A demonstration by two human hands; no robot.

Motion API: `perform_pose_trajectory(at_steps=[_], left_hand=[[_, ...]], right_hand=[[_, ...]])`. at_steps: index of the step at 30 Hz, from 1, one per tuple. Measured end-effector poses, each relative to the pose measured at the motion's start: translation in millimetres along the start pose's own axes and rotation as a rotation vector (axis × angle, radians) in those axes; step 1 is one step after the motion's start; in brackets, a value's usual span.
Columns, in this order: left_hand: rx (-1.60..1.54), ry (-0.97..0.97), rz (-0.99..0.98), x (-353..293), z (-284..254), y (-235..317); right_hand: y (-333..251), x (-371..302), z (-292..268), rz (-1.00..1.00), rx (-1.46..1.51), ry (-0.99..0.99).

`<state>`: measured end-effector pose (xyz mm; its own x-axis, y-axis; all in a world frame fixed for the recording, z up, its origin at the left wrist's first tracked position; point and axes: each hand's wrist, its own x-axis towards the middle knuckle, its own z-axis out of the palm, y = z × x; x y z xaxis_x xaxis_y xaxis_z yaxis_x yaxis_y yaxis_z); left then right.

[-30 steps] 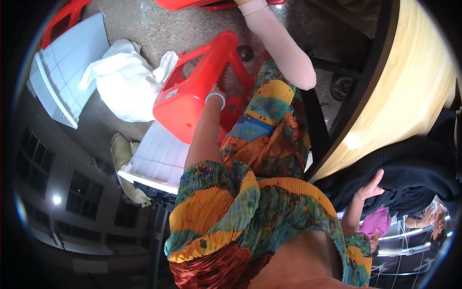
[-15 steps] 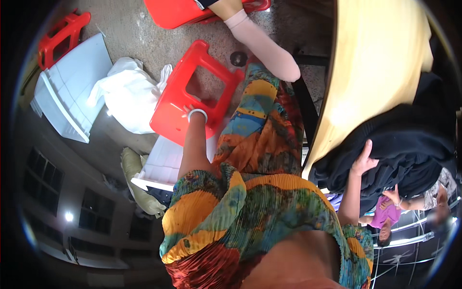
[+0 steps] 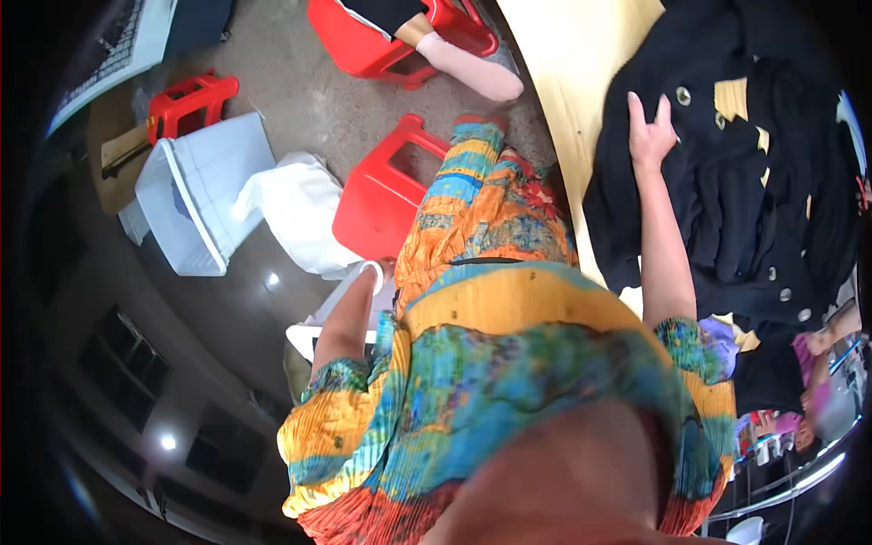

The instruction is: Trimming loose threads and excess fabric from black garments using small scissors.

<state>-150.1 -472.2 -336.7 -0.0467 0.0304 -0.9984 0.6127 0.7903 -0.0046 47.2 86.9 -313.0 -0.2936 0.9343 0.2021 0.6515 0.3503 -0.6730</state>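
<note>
On the pale wooden table (image 3: 568,73) at the right lies a black garment (image 3: 618,209) with round metallic fittings, spread out with the wood showing through gaps. My right hand (image 3: 649,145) lies on the garment, two fingers stretched upward and apart, gripping no fold that I can see. My left hand (image 3: 387,269), with a white bangle at the wrist, is low beside my left thigh, at the near edge of a red plastic stool (image 3: 374,204). Its fingers are mostly hidden, so what it touches is unclear.
A white bag (image 3: 295,218) and a pale plastic crate (image 3: 241,173) stand left of the stool. Another red stool (image 3: 195,104) is beyond them. A person's pink-socked foot (image 3: 468,71) shows by a far red stool (image 3: 350,41). Another person's arm (image 3: 843,327) is at the right.
My right hand has moved up and forward over the black garment, which now looks flatter and more spread. My left hand has come off the stool seat, back toward my thigh. The view has shifted.
</note>
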Motion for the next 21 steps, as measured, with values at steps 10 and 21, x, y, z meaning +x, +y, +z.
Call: perform_pose_trajectory(at_steps=[10,21], left_hand=[[-0.471,0.186,0.147,53,-85,-34],[0.650,0.506,0.095,50,-177,175]], right_hand=[[20,-21,-24,-0.015,0.010,0.127],[104,-71,-80,0.426,0.018,0.323]])
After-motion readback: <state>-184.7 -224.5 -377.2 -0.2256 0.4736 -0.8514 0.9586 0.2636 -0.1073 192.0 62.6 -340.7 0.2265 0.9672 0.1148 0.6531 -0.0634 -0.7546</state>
